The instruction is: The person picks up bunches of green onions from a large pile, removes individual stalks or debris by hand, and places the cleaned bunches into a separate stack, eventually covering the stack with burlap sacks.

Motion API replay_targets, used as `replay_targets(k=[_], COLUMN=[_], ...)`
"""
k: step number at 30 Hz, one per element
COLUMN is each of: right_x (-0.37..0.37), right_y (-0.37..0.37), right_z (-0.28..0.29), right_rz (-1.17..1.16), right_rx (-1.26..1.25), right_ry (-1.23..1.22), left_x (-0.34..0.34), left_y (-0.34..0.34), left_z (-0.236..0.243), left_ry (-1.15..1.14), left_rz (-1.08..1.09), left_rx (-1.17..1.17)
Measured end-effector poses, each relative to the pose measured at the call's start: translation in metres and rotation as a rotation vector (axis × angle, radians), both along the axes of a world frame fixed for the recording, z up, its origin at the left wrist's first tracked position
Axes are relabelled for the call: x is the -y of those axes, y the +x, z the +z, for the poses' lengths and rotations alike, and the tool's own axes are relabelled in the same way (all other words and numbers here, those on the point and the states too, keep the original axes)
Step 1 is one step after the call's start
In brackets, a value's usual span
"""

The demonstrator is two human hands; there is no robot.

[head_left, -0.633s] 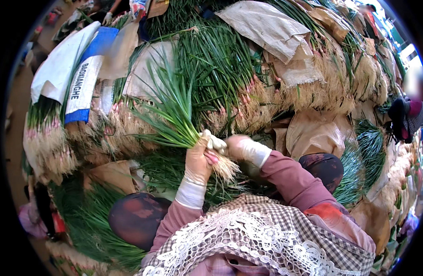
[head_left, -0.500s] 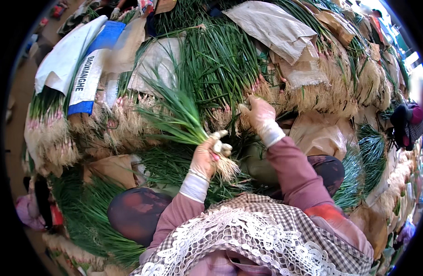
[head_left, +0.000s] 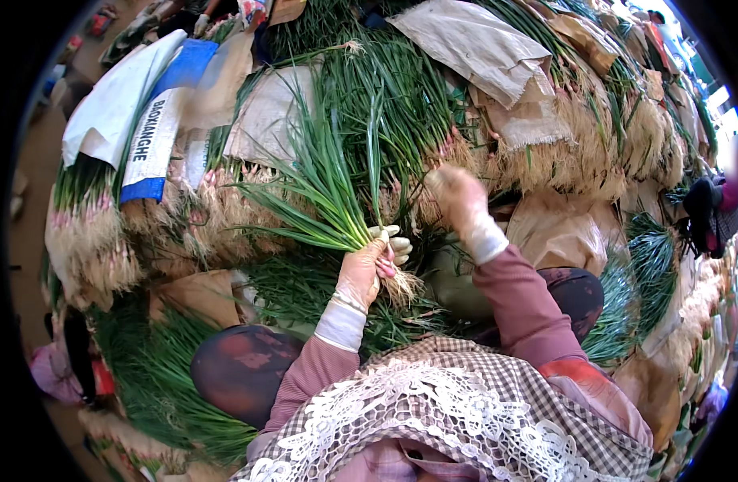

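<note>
Green onions [head_left: 325, 201] are fanning up and leftward from the left hand [head_left: 361, 277], whose fingers are pinching the bunch near its pink bulbs, with pale roots [head_left: 403, 287] hanging at the lower right. Blurred, the right hand [head_left: 460, 199] is hovering by the rooted edge of a leafy pile [head_left: 417, 100]; whether its fingers are gripping anything, I cannot tell. Beyond, a beige sack [head_left: 475, 50] is lying over more greens

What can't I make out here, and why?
In the head view:
Green-onion bunch: the part inside the left hand is hidden by that hand.
Right hand: blurred; whether it holds anything is unclear.
Beneath the large beige cloth: covered by it.
Person at far right: cut off by the dark rim.
</note>
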State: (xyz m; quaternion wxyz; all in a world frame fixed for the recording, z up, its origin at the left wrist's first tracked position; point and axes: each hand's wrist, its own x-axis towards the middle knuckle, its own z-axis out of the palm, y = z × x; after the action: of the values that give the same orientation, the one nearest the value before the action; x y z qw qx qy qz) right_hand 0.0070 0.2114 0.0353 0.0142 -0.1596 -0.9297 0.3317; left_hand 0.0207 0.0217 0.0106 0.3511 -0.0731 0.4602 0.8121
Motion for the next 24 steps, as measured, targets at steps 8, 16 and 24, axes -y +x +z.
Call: replay_targets(k=[8,16,24], right_x=[-0.032,-0.048,0.019], right_y=[-0.037,-0.006,0.029], right_z=[0.034,0.013,-0.025], right_rz=[-0.220,-0.044,0.095], right_rx=[-0.157,-0.205,-0.181], right_ry=[-0.991,-0.946,-0.500], left_x=[0.015,0.009,-0.005], left_y=[-0.010,-0.012,-0.009], left_z=[0.044,0.003,-0.011], left_ry=[0.348,0.308,0.016], left_rz=[0.277,0.177,0.124], left_rx=[-0.164,0.260,0.197])
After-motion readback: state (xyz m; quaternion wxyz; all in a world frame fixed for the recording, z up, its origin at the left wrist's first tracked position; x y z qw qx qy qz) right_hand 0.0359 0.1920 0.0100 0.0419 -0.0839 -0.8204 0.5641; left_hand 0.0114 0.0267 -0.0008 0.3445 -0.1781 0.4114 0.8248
